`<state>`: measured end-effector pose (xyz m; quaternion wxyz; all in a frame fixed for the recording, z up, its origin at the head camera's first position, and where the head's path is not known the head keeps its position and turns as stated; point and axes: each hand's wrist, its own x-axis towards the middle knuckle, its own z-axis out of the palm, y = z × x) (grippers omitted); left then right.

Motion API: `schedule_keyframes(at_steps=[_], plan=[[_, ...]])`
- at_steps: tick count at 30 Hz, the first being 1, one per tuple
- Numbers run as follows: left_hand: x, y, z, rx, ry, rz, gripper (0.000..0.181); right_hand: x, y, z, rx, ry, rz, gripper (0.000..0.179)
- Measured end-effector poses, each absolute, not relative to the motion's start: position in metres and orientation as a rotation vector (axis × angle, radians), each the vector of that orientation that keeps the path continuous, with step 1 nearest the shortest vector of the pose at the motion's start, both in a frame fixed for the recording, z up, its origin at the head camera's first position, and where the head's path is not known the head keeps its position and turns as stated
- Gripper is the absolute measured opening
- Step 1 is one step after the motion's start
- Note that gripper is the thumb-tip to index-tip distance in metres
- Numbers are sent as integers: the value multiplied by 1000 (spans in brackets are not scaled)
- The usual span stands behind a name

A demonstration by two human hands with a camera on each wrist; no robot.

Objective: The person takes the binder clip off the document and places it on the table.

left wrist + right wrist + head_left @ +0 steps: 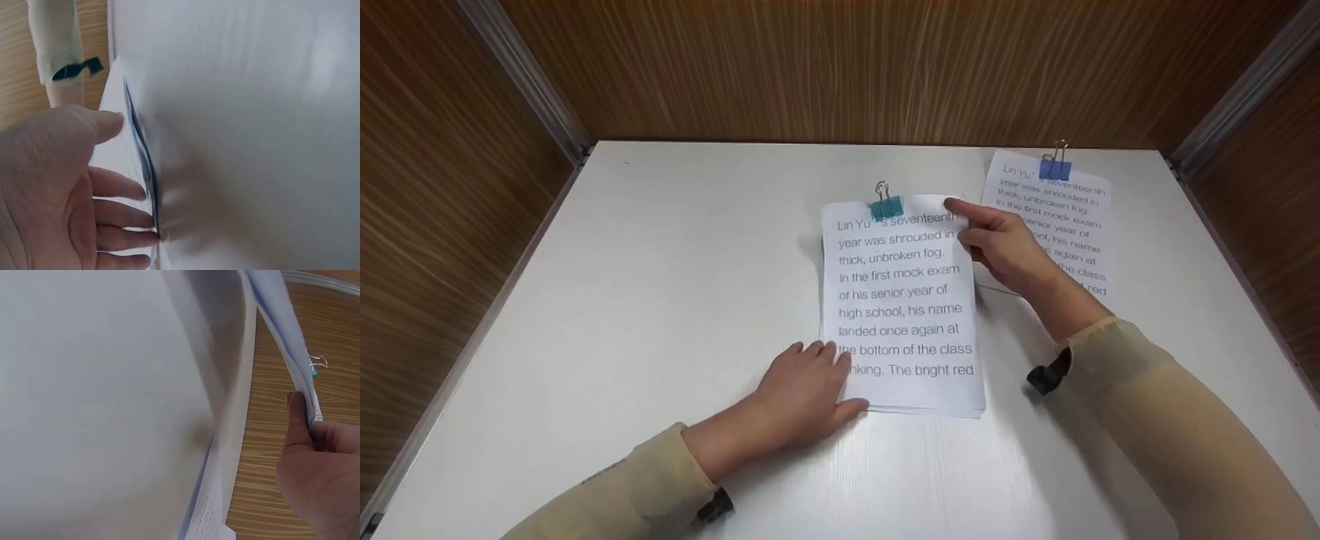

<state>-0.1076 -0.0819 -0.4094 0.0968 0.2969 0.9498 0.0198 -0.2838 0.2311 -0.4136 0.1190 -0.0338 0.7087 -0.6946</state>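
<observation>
A stack of printed sheets (901,300) is in the middle of the head view, with a teal binder clip (886,208) on its top edge. My right hand (1005,246) pinches the stack near its upper right corner; the right wrist view shows thumb and fingers on either side of the paper edge (292,354). At the lower left corner, my left hand (804,390) rests against the stack. Its fingers (121,214) extend along the sheets' edge, fairly straight, in the left wrist view.
A second stack of printed sheets (1084,214) with a blue binder clip (1055,170) lies at the back right, partly hidden by my right hand. Both are on a white table (682,262), bounded by wood-grain panels (847,67) at the back and sides.
</observation>
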Motion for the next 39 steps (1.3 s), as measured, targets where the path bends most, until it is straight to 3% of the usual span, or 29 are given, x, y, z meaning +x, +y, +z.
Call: schedule_keyframes(at_steps=[6, 23, 39], plan=[[-128, -91, -395, 882, 2936, 282, 68, -273, 235, -409, -112, 1998, -2138, 57], [-235, -105, -336, 839, 2944, 1197, 67, -246, 233, -406, -151, 1932, -2176, 56], [-302, -96, -349, 548, 2279, 1853, 68, -240, 234, -405, -184, 1920, -2183, 54]])
